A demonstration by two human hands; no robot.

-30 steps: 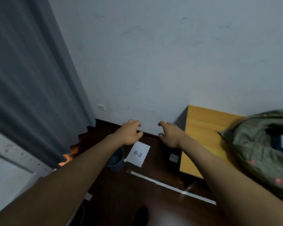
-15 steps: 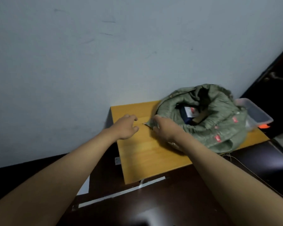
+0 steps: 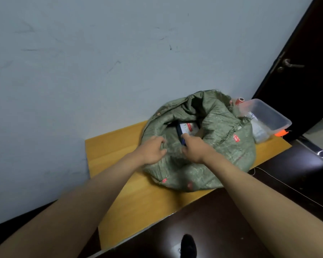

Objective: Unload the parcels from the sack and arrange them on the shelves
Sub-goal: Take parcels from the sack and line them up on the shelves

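The green sack [image 3: 209, 146] is sitting on the yellow board [image 3: 131, 198] by the wall, its mouth gaping over a dark parcel [image 3: 185, 130] with a white label. My left hand [image 3: 153, 150] is gripping the sack's near rim, fingers curled into the cloth. My right hand [image 3: 194, 148] is pinching the parcel's near edge. A clear plastic box [image 3: 268, 116] is lying just beyond the sack.

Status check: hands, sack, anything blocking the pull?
Left hand grips sack rim. Right hand pinches dark parcel at the sack's mouth. Parcel not out. Clear tub behind sack, not blocking.
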